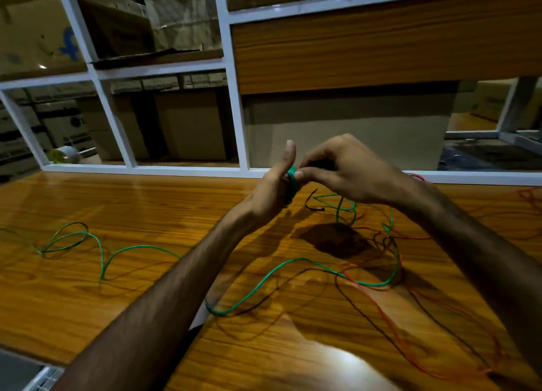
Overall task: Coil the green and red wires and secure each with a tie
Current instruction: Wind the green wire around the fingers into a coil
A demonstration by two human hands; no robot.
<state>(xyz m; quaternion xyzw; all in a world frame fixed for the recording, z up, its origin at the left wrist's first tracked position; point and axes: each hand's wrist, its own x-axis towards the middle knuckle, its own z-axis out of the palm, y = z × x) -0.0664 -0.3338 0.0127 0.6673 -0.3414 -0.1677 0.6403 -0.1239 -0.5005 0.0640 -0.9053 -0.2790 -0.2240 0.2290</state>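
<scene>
Left hand [274, 185] wears tight green wire [292, 179] turns round its fingers; right hand [337, 170] pinches the strand there. Slack trails toward eight o'clock, crossing red wire [381, 302]; it may snag.

readable text: none that I can make out | cardboard box [35, 33] top left, behind the glass: a blue printed mark, shape only, no letters I can read | boxes [58, 121] stacked lower left: dark printing, too blurred to read | box [492, 103] far right: faint print, unreadable
</scene>
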